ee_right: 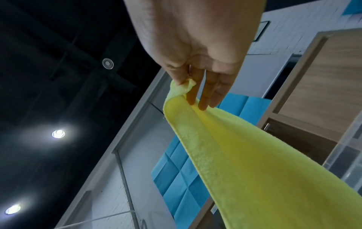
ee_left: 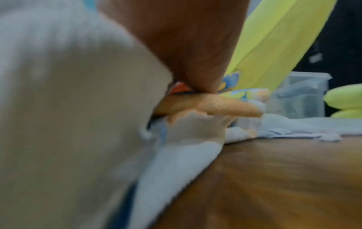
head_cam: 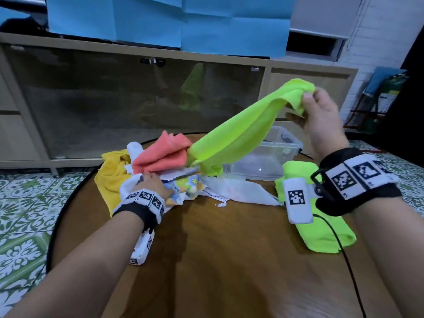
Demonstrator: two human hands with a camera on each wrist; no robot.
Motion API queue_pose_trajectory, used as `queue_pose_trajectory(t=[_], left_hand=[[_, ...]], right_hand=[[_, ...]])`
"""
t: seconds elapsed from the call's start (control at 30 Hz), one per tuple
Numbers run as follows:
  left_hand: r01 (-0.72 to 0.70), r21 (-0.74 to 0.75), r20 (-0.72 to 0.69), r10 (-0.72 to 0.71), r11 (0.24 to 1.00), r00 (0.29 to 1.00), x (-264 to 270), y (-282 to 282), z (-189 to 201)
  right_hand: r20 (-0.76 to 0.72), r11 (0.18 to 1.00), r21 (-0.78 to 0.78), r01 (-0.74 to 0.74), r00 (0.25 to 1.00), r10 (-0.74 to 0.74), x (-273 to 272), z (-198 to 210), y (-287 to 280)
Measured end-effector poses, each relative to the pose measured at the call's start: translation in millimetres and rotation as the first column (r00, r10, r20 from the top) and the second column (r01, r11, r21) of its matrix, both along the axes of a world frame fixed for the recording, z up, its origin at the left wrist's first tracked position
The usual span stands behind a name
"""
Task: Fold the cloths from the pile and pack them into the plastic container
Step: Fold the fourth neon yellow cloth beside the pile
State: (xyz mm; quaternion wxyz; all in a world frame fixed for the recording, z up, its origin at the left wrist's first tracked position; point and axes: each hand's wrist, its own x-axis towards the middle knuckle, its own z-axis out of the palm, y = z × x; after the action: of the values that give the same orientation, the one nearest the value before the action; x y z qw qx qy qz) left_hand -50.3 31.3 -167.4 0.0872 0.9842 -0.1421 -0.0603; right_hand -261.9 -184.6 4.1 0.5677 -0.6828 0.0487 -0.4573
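Note:
My right hand (head_cam: 302,104) pinches a corner of a lime-green cloth (head_cam: 241,131) and holds it high above the table; thumb and fingers of the right hand (ee_right: 186,86) clamp the hem of the lime-green cloth (ee_right: 254,162). Its lower end still lies in the pile. My left hand (head_cam: 151,180) rests flat on the pile, on a patterned cloth (head_cam: 185,187) beside a coral cloth (head_cam: 160,154). A mustard-yellow cloth (head_cam: 112,175) and a white cloth (head_cam: 241,189) lie there too. The clear plastic container (head_cam: 286,145) stands behind the pile.
A folded lime-green cloth (head_cam: 321,230) lies on the round wooden table (head_cam: 218,249) at the right, partly under my right wrist. A black cable (head_cam: 344,249) runs across it. A low cabinet with glass doors (head_cam: 137,99) stands behind the table on a tiled floor.

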Motion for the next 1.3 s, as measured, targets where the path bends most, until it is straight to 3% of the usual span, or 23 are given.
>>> queue_pose_trajectory(t=[0.07,0.13,0.2,0.27,0.3,0.33,0.37,0.43,0.53,0.63,0.77,0.8,0.87,0.9,0.97,1.0,1.03,1.1,1.2,1.23,1.3], left_hand=[[-0.016,0.11,0.081,0.007,0.994,0.997,-10,-4,13],[0.015,0.183,0.26,-0.063,0.983,0.963,-27,-13,34],[0.221,0.215,0.476,-0.3,0.951,0.827,-43,-25,49],[0.56,0.304,0.442,-0.635,0.771,0.634,-57,-40,48],[0.647,0.369,0.348,-0.744,0.668,0.57,-64,-46,43],[0.662,0.439,0.25,-0.79,0.607,0.559,-67,-52,35],[0.626,0.495,0.175,-0.775,0.602,0.607,-68,-55,26],[0.525,0.518,0.092,-0.654,0.675,0.751,-56,-60,10],[0.385,0.49,0.081,-0.481,0.782,0.873,-27,-52,-2],[0.302,0.367,0.069,-0.349,0.88,0.934,-7,-39,-6],[0.256,0.305,0.023,-0.275,0.917,0.961,-19,-48,18],[0.276,0.241,0.048,-0.296,0.93,0.954,-26,-54,32],[0.381,-0.052,0.156,-0.369,0.923,0.916,-44,-64,62],[0.463,-0.232,0.196,-0.425,0.855,0.884,-54,-70,76],[0.589,-0.569,0.168,-0.62,0.574,0.766,-85,-78,104],[0.573,-0.698,0.117,-0.722,0.428,0.682,-105,-80,115],[0.526,-0.775,0.059,-0.789,0.351,0.612,-120,-80,123],[0.424,-0.855,-0.042,-0.856,0.298,0.516,-138,-80,130],[0.264,-0.905,-0.188,-0.87,0.334,0.456,-148,-70,134],[0.322,-0.869,-0.202,-0.863,0.376,0.463,-146,-69,133],[0.628,-0.605,-0.097,-0.828,0.49,0.552,-143,-69,128]], right_hand=[[0.001,1.0,0.014,-0.005,1.0,0.005,-10,2,-6],[-0.012,1.0,-0.002,-0.005,1.0,0.005,-14,3,-8],[-0.013,1.0,-0.011,-0.014,1.0,0.014,-17,7,-8],[0.016,0.999,-0.018,-0.035,0.999,0.035,-19,12,-10],[0.039,0.999,-0.021,-0.048,0.998,0.049,-20,16,-12],[0.066,0.998,-0.024,-0.063,0.996,0.065,-22,19,-13],[0.096,0.996,-0.028,-0.08,0.992,0.083,-24,23,-14],[0.181,0.992,-0.034,-0.12,0.976,0.124,-30,31,-17],[0.313,0.988,0.0,-0.156,0.938,0.148,-40,42,-25],[0.299,0.988,0.039,-0.148,0.945,0.13,-44,40,-29],[0.05,0.984,0.027,-0.175,0.984,0.173,-33,17,-19],[-0.047,0.981,0.013,-0.195,0.98,0.196,-30,14,-15],[-0.272,0.963,-0.006,-0.268,0.928,0.256,-26,9,-6],[-0.382,0.95,-0.009,-0.312,0.879,0.285,-24,6,-1],[-0.588,0.917,-0.037,-0.397,0.751,0.301,-22,-2,7],[-0.669,0.905,-0.066,-0.42,0.691,0.272,-22,-6,11],[-0.72,0.898,-0.099,-0.43,0.653,0.234,-23,-7,13],[-0.753,0.908,-0.163,-0.385,0.643,0.138,-26,-5,14],[-0.719,0.944,-0.23,-0.235,0.695,-0.002,-39,5,13],[-0.701,0.953,-0.23,-0.198,0.713,-0.021,-44,8,13],[-0.667,0.966,-0.201,-0.16,0.745,-0.015,-53,11,15]])
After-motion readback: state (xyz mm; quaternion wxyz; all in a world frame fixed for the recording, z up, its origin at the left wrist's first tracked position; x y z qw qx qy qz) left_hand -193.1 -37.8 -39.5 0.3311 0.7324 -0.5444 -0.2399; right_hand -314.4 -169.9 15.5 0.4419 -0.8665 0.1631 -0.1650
